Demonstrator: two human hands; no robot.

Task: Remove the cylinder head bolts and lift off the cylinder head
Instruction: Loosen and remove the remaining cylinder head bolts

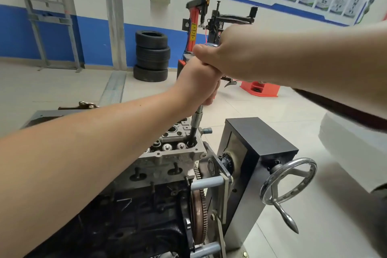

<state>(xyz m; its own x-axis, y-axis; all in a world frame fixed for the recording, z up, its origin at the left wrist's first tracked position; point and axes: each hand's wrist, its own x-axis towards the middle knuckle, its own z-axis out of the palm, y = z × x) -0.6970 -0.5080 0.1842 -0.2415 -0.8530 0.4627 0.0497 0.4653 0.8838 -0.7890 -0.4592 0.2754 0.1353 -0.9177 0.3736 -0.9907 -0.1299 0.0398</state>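
Head view, left hand: the left hand (196, 81) is curled around the upper part of the socket tool (195, 125); its grip is closed on the tool's handle, which is mostly hidden inside the fist.
Head view, right hand: the right hand (230, 56) sits on top of the left hand, touching it, fingers curled tight over the top end of the same tool; its grip is closed there too.
Socket tool: near upright, slightly tilted, with a silver shaft and a dark socket whose lower end sits in a recess at the right end of the cylinder head (167, 153).
Cylinder head: grey metal, on top of the dark engine block (136, 216), below both hands; valve springs show along its top.
Engine stand: the engine is held on a stand with a black box (261, 142) and a chromed handwheel (289, 182) to the right.
Background: a stack of tyres (151, 55) on the floor by the blue-and-white wall, beside a red tyre changer (201, 23).
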